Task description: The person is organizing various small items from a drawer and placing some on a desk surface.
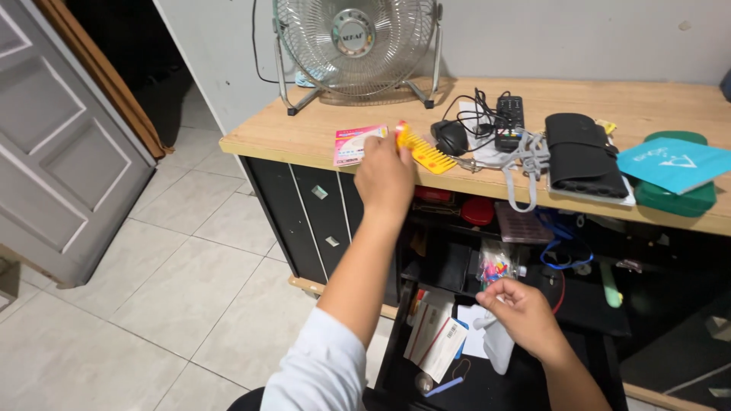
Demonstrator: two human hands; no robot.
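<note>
L hand (384, 176) is raised over the front edge of the wooden worktop (304, 129), clenched round the handle end of a yellow comb (421, 151). The comb's long axis runs from the hand out toward approx 4 o'clock, teeth end free and hovering just above the worktop; can't tell if it touches. So the comb sits at about 2 o'clock from the L knuckles, w/ the L hand clearly the nearer one; the R is well apart, down at 5 o'clock.

R hand (524, 313) is low over the open black drawer (396, 358), fingers pinched on a small white item (495, 335), too blurred to ID. A clear bag of coloured bits (495, 266) is just above it at 11 o'clock.

Near the comb: pink flat packet (356, 143) at 9 o'clock, black mouse (451, 137) at 2 o'clock, then remote (509, 120), black wallet-type case (582, 156). Metal fan (356, 42) at the back.
</note>
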